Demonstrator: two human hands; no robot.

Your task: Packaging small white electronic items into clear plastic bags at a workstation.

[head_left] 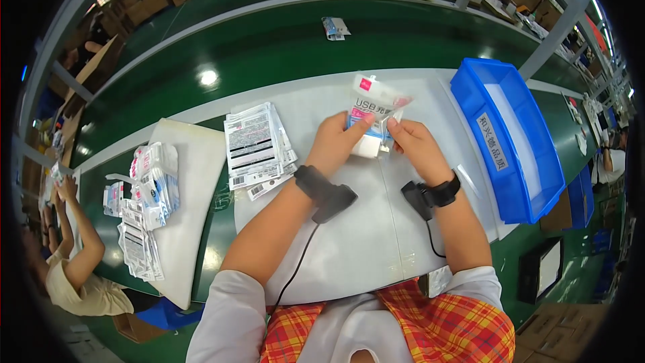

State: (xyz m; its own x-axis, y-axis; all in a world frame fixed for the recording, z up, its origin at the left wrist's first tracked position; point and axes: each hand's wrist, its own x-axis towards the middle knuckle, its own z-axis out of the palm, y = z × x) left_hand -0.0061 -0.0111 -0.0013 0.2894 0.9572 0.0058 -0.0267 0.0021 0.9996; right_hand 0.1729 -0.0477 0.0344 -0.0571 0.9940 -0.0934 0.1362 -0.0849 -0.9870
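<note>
Over the white work surface (322, 249), both hands hold a flat, clear-and-white printed packet (376, 99) with a pink mark at its top. My left hand (337, 141) grips its left side, thumb across the front. On the other side, my right hand (415, 140) pinches the packet's right edge between thumb and fingers. A small white block-like piece (366, 147) shows at the lower end; whether it lies inside the packet I cannot tell. Left of my left hand lies a fanned stack of flat printed packets (255, 140).
A long blue bin (514, 193) stands at the right. Further left, more packets (154, 181) are heaped on a white board (188, 202). One packet (335, 29) lies on the green surface beyond. A co-worker (84, 272) sits at far left. Cables hang from black wrist devices (329, 196).
</note>
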